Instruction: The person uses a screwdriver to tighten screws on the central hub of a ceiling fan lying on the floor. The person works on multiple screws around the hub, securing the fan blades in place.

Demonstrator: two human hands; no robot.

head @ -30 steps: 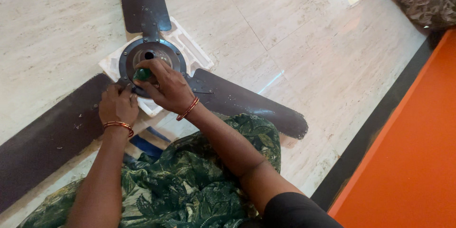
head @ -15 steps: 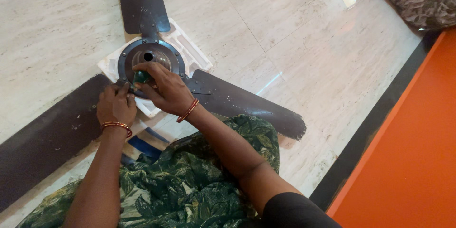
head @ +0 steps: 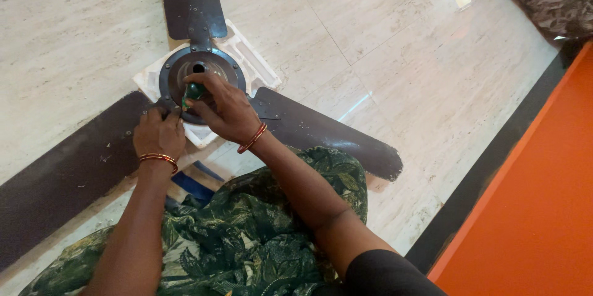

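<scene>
Pale marble floor [head: 420,74] fills most of the frame, glossy, with a window glare upper right; an orange panel [head: 543,209] and dark strip run down the right edge. Ceiling fan [head: 201,74] lies centre-left on a white foam block [head: 259,67]; its left blade [head: 55,179] is cut off at the frame edge. Right hand [head: 225,108] is clamped on a green-handled tool [head: 194,92], tip hidden. Left hand [head: 159,135] presses the blade bracket, fingers curled; grip unclear. Open floor to the right.
</scene>
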